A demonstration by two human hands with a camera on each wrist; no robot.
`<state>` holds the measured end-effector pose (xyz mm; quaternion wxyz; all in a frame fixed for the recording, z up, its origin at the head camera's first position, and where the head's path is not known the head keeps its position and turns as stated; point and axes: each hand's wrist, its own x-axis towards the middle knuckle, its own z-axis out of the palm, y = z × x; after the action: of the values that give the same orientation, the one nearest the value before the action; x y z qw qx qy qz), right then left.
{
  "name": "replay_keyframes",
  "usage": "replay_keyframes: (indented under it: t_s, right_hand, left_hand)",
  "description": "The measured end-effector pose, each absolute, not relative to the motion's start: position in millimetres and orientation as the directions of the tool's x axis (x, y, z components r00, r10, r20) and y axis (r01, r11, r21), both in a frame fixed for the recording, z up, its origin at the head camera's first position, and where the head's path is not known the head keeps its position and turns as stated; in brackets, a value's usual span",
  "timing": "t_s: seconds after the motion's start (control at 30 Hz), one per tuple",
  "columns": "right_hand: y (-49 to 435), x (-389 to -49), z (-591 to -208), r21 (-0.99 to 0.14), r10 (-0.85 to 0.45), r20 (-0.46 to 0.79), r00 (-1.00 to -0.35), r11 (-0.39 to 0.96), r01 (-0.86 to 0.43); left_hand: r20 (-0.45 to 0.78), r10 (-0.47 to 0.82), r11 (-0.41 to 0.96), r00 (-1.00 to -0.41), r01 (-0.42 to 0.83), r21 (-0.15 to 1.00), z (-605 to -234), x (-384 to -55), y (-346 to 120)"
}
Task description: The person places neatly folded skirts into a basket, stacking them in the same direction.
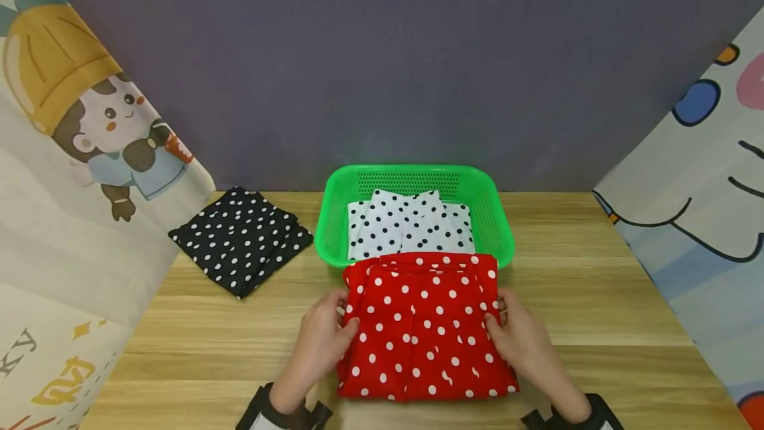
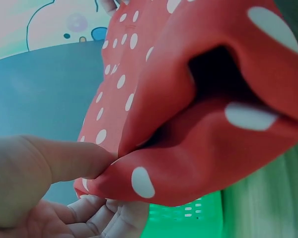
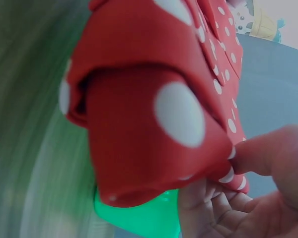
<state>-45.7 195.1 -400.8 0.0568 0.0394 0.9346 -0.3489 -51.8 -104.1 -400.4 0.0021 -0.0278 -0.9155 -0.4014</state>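
A folded red cloth with white dots (image 1: 424, 330) is held up between both hands, in front of the basket's near rim. My left hand (image 1: 325, 330) pinches its left edge, thumb on the near face and fingers behind. On the opposite edge, my right hand (image 1: 522, 334) pinches it the same way. The left wrist view shows the thumb pressing the red fabric (image 2: 154, 168) beside an open fold. In the right wrist view, layered red fabric (image 3: 154, 124) hangs from the pinch. Behind it, a white cloth with black dots (image 1: 412, 224) lies in the green basket (image 1: 503, 237), its lower part hidden.
A folded black cloth with white dots (image 1: 239, 241) lies on the wooden table (image 1: 597, 297), left of the basket. A grey wall (image 1: 382, 71) rises behind the table. Printed curtains hang on the left (image 1: 71, 231) and right (image 1: 704, 217).
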Motion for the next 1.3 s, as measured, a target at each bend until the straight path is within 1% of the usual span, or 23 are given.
replay_keyframes:
  t_s: [0.33, 0.6, 0.77, 0.87, 1.0, 1.17, 1.3]
  right_hand:
    - [197, -69, -392, -0.647, -0.016, 0.043, -0.999, 0.761, -0.041]
    - [198, -98, -375, -0.646, -0.038, 0.051, -0.998, 0.761, -0.062]
    - [202, -117, -366, -0.638, -0.072, 0.053, -0.996, 0.765, -0.089]
    - [204, -127, -361, -0.631, -0.083, 0.057, -0.995, 0.769, -0.1]
    - [208, -140, -354, -0.63, -0.1, 0.053, -0.994, 0.768, -0.111]
    - [210, -160, -346, -0.628, -0.129, 0.062, -0.99, 0.766, -0.139]
    - [212, -176, -339, -0.64, -0.144, 0.038, -0.989, 0.757, -0.135]
  left_hand:
    - [0.083, 0.041, 0.67, -0.996, 0.089, 0.737, -386, -76, -100]
    - [0.044, 0.034, 0.656, -0.998, 0.056, 0.753, -368, -106, -101]
    - [0.061, 0.046, 0.67, -0.997, 0.076, 0.739, -358, -124, -101]
    - [0.092, 0.059, 0.69, -0.994, 0.107, 0.716, -353, -135, -100]
    - [0.104, 0.066, 0.723, -0.992, 0.12, 0.68, -344, -149, -98]
    - [0.085, 0.076, 0.73, -0.994, 0.113, 0.674, -333, -166, -96]
    - [0.074, 0.093, 0.73, -0.993, 0.119, 0.673, -328, -181, -94]
